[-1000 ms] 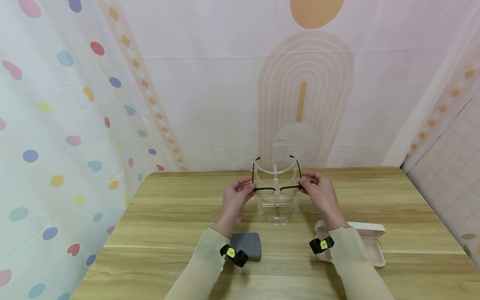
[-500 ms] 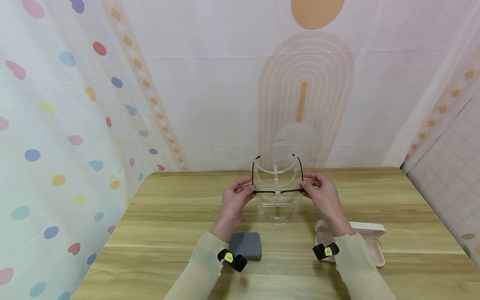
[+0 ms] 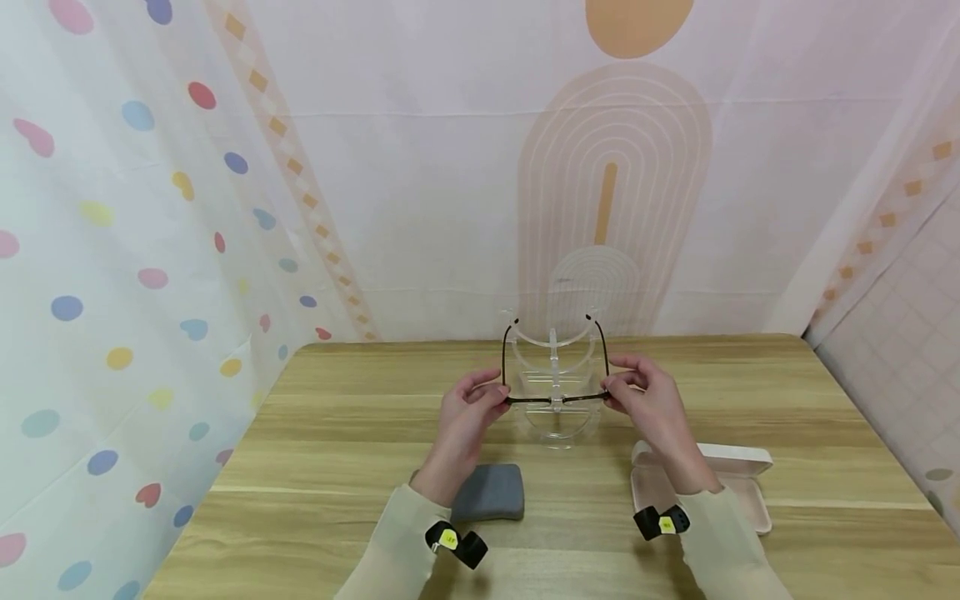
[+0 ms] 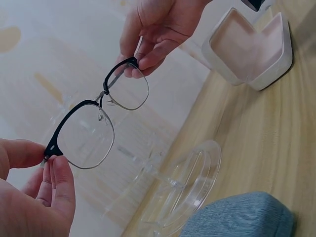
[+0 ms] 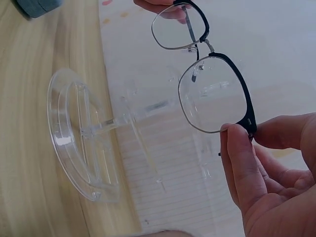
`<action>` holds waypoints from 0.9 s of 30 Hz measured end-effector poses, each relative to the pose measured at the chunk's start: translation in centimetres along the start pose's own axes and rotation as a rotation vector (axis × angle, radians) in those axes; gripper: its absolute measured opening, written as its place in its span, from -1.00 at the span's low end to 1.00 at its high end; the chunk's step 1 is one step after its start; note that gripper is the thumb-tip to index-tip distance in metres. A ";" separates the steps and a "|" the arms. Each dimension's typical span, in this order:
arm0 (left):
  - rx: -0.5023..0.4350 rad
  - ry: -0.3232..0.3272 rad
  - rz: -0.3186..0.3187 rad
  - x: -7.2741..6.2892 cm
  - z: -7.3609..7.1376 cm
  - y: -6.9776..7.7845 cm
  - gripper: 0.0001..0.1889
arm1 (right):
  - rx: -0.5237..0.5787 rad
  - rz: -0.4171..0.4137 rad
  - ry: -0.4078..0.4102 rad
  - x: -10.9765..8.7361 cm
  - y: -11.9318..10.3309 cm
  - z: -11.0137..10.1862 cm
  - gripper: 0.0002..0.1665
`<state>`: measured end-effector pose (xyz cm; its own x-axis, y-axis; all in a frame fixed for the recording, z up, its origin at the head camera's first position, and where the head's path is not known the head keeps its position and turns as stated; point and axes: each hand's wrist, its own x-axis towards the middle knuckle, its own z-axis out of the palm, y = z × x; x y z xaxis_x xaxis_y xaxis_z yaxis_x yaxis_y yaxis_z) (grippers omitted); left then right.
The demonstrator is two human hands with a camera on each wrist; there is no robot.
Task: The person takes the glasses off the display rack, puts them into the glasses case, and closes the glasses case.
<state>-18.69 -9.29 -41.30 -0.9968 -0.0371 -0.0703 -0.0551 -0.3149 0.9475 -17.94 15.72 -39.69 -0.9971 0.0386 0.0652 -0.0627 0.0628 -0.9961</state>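
Note:
Both hands hold one pair of eyeglasses point(image 3: 585, 397) with dark brow bars, thin metal lower rims and temples spread toward the back. My left hand point(image 3: 467, 410) pinches the left outer corner of the frame between thumb and fingers. At the opposite corner, my right hand point(image 3: 651, 408) pinches in the same way; the right wrist view shows its thumb and fingertips at the hinge. Behind the glasses stands a clear acrylic display stand point(image 5: 61, 131) with a curved base and tiered arms. In the left wrist view the lenses point(image 4: 91, 138) appear see-through, raised above the table.
A grey-blue fabric-covered case point(image 3: 491, 492) lies on the wooden table point(image 3: 337, 467), near the left forearm. By the right forearm sits an open white glasses case point(image 3: 746, 500) with a pale pink lining. Patterned curtains point(image 3: 420, 167) rise behind and at the left.
The eyeglasses have come toward me and lower in the head view, away from the stand's upper arms, their front tilting. Both hands moved back with them, keeping their pinch.

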 end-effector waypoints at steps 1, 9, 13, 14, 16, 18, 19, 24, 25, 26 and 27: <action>0.000 -0.003 -0.002 -0.1 0.0 0.0 -0.68 | -0.001 -0.001 -0.001 -0.1 0.0 0.0 -0.52; 0.020 -0.020 -0.017 -1.2 -0.1 -0.2 -0.65 | -0.013 -0.008 -0.005 -1.0 0.1 -0.3 -0.55; 0.053 -0.036 -0.011 -1.7 -0.4 -0.3 -0.64 | -0.039 -0.005 -0.019 -1.5 0.2 -0.4 -0.54; 0.058 -0.041 -0.011 -1.8 -0.4 -0.4 -0.64 | -0.045 -0.004 -0.024 -1.7 0.2 -0.4 -0.53; 0.069 -0.047 -0.014 -2.0 -0.6 -0.4 -0.64 | -0.056 -0.003 -0.036 -1.9 0.3 -0.5 -0.52; 0.075 -0.053 -0.018 -2.3 -0.7 -0.5 -0.64 | -0.059 0.002 -0.044 -2.1 0.4 -0.5 -0.52; 0.078 -0.055 -0.022 -2.4 -0.8 -0.5 -0.64 | -0.059 0.003 -0.048 -2.2 0.5 -0.5 -0.52; 0.087 -0.069 -0.038 -2.8 -1.1 -0.6 -0.62 | -0.057 0.013 -0.064 -2.6 0.7 -0.5 -0.49; 0.086 -0.070 -0.041 -2.9 -1.1 -0.6 -0.62 | -0.059 0.016 -0.066 -2.7 0.8 -0.5 -0.48; 0.088 -0.071 -0.043 -3.0 -1.2 -0.7 -0.62 | -0.061 0.019 -0.067 -2.8 0.8 -0.5 -0.47; 0.089 -0.072 -0.045 -3.1 -1.2 -0.7 -0.62 | -0.064 0.022 -0.069 -2.9 0.8 -0.5 -0.46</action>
<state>-15.53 -10.09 -42.11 -0.9946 0.0442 -0.0936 -0.1012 -0.2294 0.9680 -15.10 16.14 -40.68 -0.9989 -0.0282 0.0365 -0.0398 0.1265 -0.9912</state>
